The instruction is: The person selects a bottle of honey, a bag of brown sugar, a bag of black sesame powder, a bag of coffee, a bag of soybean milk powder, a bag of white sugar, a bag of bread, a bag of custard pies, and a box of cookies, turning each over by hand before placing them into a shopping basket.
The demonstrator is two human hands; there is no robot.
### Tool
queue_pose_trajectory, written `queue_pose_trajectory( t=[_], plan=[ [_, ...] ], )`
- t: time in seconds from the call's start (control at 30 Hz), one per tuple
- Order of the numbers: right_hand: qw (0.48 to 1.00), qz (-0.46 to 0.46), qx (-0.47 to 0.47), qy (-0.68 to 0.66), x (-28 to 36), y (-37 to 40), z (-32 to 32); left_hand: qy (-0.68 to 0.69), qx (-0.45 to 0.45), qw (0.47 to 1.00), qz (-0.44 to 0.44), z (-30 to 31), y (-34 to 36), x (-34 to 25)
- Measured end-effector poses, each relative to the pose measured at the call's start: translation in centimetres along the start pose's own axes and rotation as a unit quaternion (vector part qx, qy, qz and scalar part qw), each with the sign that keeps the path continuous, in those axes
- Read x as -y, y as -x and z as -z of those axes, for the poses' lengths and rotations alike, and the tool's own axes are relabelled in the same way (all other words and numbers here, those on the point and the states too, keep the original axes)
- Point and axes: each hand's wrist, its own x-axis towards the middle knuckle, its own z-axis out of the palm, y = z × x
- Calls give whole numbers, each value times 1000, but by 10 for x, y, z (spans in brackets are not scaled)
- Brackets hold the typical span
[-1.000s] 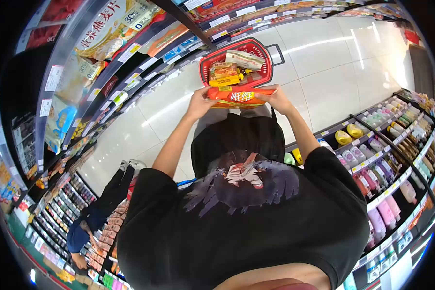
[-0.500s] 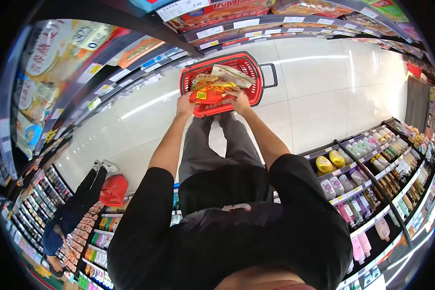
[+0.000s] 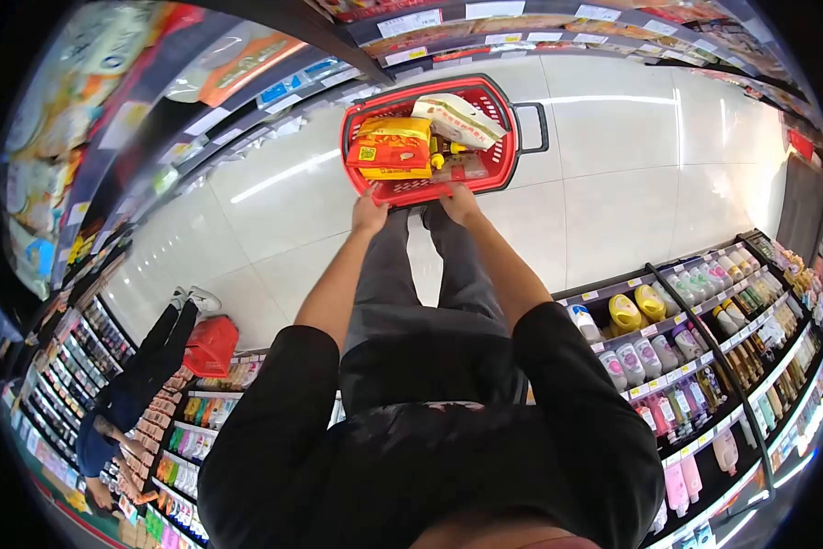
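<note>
In front of my legs is a red shopping basket with a dark rim. My left hand is closed on its near edge, towards the left. Further right, my right hand grips the same edge, its fingertips over the rim. Inside the basket lie a red and yellow food packet on the left and a white packet at the back right. Small yellow-capped bottles show between them, partly covered.
Snack shelves run along the far side and left. Shelves of toiletry bottles stand at the right. At lower left another person is beside shelves, with a second red basket nearby. A black basket handle sticks out to the right.
Both hands have let go of the red and yellow packet and moved back to the basket's near edge. The packet now lies in the basket, and the bottles have come into view.
</note>
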Motion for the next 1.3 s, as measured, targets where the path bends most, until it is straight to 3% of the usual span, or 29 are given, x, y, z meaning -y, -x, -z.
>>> queue_pose_trajectory(
  t=[0.03, 0.07, 0.17, 0.23, 0.33, 0.4, 0.47, 0.53, 0.57, 0.6, 0.7, 0.77, 0.83, 0.93, 1.0, 1.1, 1.3],
  plan=[
    [999, -44, 29, -4, 8, 12, 16, 2, -7, 1000, -2, -2, 5, 2],
    [994, -88, 59, -9, 15, 23, 32, 74, 48, 996, 2, -11, 9, 12],
    [987, -92, 109, 69, 7, 54, 73, 248, 146, 958, -12, 8, 63, 3],
    [981, -76, 122, 130, -5, 70, 100, 218, 126, 964, -83, 18, 91, 14],
    [976, -138, 111, 128, -5, 97, 142, 241, 101, 964, -58, 54, 140, 17],
    [982, -162, 50, 78, -28, 106, 153, 275, 79, 958, -24, 64, 162, 43],
    [976, -211, 46, -40, -8, 121, 173, 301, 43, 952, -11, 68, 174, 80],
    [971, -226, 28, -77, 20, 138, 179, 326, 11, 945, -5, 74, 183, 116],
    [961, -251, 10, -118, 28, 144, 178, 358, 7, 933, 37, 77, 190, 132],
    [963, -242, 6, -116, 35, 155, 173, 388, 7, 918, 81, 76, 200, 150],
    [966, -242, -10, -94, 53, 170, 135, 377, -25, 923, 75, 60, 209, 221],
    [958, -285, 36, -19, 70, 177, 106, 369, -43, 926, 63, 69, 219, 256],
    [957, -283, 51, -43, 89, 187, 72, 359, -55, 930, 57, 80, 238, 289],
    [959, -258, 98, -59, 132, 187, 28, 390, -59, 910, 128, 109, 259, 326],
    [964, -223, 140, -45, 159, 182, 6, 495, -60, 839, 219, 117, 261, 355],
    [979, -149, 136, -10, 174, 169, -22, 504, -70, 829, 231, 132, 271, 381],
    [978, -134, 159, 14, 215, 156, -48, 544, -54, 810, 214, 149, 267, 391]
  ],
)
